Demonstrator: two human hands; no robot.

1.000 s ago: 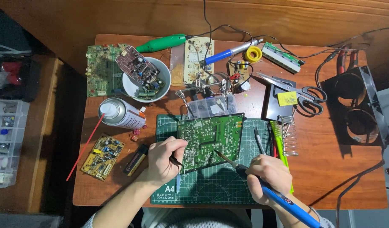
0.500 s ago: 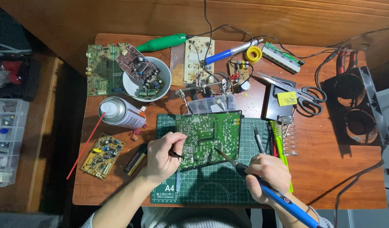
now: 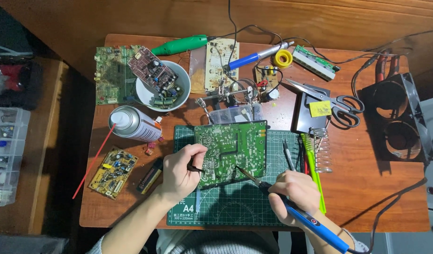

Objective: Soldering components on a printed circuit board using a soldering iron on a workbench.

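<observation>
My right hand [image 3: 295, 192] is closed in a pen grip around the blue soldering iron [image 3: 306, 217], which runs on a slant: its handle trails down and to the right past my wrist, and its dark tip points up and to the left, reaching the lower edge of the green circuit board [image 3: 231, 151]. That board sits in the middle of the green cutting mat [image 3: 235, 207], solder side up, propped rather than flat as far as I can tell, with its long axis running left to right and tipped slightly so the right end rides higher. My left hand [image 3: 180, 172] is curled at the board's left edge, thumb and fingers pinched narrow on a thin dark tool, tweezers [image 3: 194, 168] by the look of them, whose points aim right onto the board. Just left of that hand lie a small black oblong part and a yellow circuit board [image 3: 113, 172], and above them a spray can [image 3: 133, 124] lies on its side with its red straw angling down to the left. A white bowl [image 3: 146, 90] holding another board stands farther up the wooden table [image 3: 367, 197]. To the right of the mat, scissors [image 3: 341, 106] rest near a coiled iron stand [image 3: 323, 149].
</observation>
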